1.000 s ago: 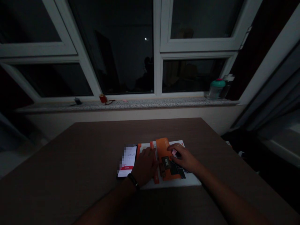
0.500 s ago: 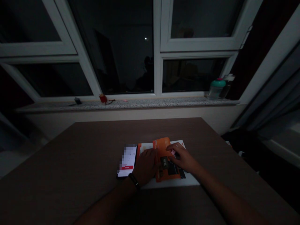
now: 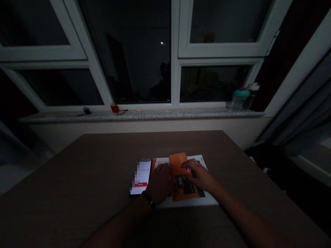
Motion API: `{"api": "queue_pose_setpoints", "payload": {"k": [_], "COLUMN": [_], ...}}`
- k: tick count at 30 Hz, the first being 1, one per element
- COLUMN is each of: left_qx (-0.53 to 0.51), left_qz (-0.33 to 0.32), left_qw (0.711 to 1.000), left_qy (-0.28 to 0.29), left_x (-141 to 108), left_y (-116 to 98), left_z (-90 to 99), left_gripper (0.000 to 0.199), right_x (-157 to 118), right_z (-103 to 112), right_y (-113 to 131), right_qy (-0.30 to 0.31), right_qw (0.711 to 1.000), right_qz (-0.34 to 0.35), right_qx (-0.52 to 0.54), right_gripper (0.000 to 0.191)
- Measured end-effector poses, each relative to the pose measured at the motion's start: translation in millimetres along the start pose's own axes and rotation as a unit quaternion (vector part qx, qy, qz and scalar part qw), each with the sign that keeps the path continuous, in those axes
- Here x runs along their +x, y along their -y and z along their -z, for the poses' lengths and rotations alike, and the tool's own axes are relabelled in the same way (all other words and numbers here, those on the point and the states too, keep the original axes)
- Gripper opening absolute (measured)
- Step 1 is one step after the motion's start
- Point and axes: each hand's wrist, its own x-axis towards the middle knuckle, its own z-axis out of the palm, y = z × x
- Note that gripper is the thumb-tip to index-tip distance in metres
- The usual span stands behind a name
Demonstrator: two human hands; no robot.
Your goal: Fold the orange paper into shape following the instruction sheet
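My left forearm rises from the bottom edge, left of centre, and slants up and right; my left hand [image 3: 159, 182] lies palm down in the lower middle of the frame, its fingers stretched forward and close together. I cannot tell whether its thumb grips anything. One dark band [image 3: 148, 199] circles that wrist. My right forearm comes in from the lower right corner and slants up and left; my right hand [image 3: 200, 175] is arched, knuckles up, fingers bent, with a narrow gap between thumb and forefinger. A small pinkish patch shows in that gap, and I cannot tell whether it is print or a separate piece.

Between and under my two hands, at lower centre, is one orange printed sheet [image 3: 178, 160] with dark pictures, over white paper [image 3: 190, 201]; how many leaves there are I cannot tell. One lit phone [image 3: 141, 175] lies just left of my left hand on the brown surface [image 3: 108, 155].

Across the middle of the frame runs the sill [image 3: 165, 114]: two bottles at its right end, one small red jar [image 3: 114, 108] left of centre.
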Motion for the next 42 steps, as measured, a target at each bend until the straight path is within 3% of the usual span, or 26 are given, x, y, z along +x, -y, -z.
{"api": "queue_pose_setpoints", "payload": {"k": [17,42], "left_qx": [-0.001,0.011], "left_qz": [-0.008,-0.023], "left_qw": [1.000,0.999], "left_qy": [0.009,0.027], "left_x": [-1.1,-0.2], "left_y": [0.8,1.6], "left_z": [1.7,3.0], "left_gripper": [0.044,0.050], "right_x": [2.0,2.7], "right_z": [-2.1,-3.7], "right_y": [3.4,3.4], "right_qy": [0.007,0.022], "right_qw": [1.000,0.999], "right_qz": [0.011,0.010], "right_qx": [0.002,-0.030], "right_gripper": [0.037,0.035]}}
